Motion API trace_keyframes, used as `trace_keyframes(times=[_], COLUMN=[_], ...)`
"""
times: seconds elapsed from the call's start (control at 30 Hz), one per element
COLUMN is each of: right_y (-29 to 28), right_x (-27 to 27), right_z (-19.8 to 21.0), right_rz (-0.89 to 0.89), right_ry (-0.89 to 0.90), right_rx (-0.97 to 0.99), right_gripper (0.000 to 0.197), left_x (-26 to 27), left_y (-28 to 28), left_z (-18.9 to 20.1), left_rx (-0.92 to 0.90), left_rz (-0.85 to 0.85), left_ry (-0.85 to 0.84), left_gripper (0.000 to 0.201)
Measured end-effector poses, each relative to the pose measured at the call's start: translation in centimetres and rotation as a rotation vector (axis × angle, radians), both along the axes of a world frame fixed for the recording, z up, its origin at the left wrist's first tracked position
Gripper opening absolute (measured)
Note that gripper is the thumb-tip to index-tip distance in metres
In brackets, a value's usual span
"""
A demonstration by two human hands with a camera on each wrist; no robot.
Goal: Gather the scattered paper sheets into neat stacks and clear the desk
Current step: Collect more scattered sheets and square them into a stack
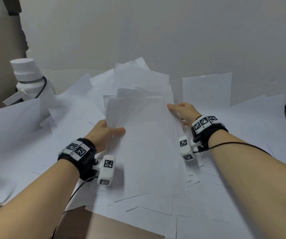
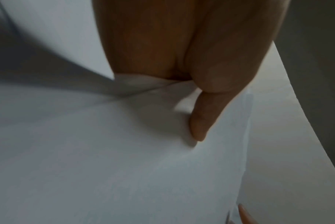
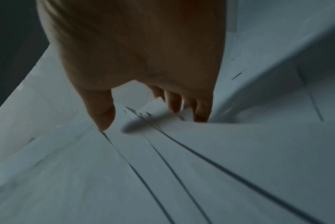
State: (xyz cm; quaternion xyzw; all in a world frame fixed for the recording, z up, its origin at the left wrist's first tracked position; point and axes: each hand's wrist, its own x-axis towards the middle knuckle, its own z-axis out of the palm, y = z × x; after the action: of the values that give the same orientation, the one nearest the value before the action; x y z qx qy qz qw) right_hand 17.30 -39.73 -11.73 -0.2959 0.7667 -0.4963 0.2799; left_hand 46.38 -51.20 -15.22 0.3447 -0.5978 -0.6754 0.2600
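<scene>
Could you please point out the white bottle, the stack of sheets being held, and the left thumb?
white bottle (image 1: 29,78): head view, on its body just below the cap.
stack of sheets (image 1: 147,135): head view, middle of the top sheet.
left thumb (image 2: 203,119): left wrist view, on the thumb pressing the paper.

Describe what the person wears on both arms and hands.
Both forearms are bare, no sleeves, and the hands are gloveless. The left hand and right hand each have a black wrist strap carrying white blocks with black square markers and a white camera pod; thin black cables trail back.
</scene>
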Motion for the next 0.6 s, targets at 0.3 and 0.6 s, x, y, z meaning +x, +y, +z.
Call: trace_keyframes(times=[0.3, 0.6], right_y=[-1.3, 2.7], right_x=[1.0, 1.3], right_z=[-2.0, 0.5], right_rz=[0.066, 0.27], right_ry=[0.021, -0.333], right_rx=[-0.001, -0.049], right_gripper=[0.067, 0.046], left_x=[-1.6, -0.8], left_y=[0.7, -1.2], left_z=[-1.0, 2.6], left_rx=[-0.009, 0.004], left_rz=[0.15, 0.204], left_ry=[-0.096, 0.248], left_gripper=[0.057, 0.04])
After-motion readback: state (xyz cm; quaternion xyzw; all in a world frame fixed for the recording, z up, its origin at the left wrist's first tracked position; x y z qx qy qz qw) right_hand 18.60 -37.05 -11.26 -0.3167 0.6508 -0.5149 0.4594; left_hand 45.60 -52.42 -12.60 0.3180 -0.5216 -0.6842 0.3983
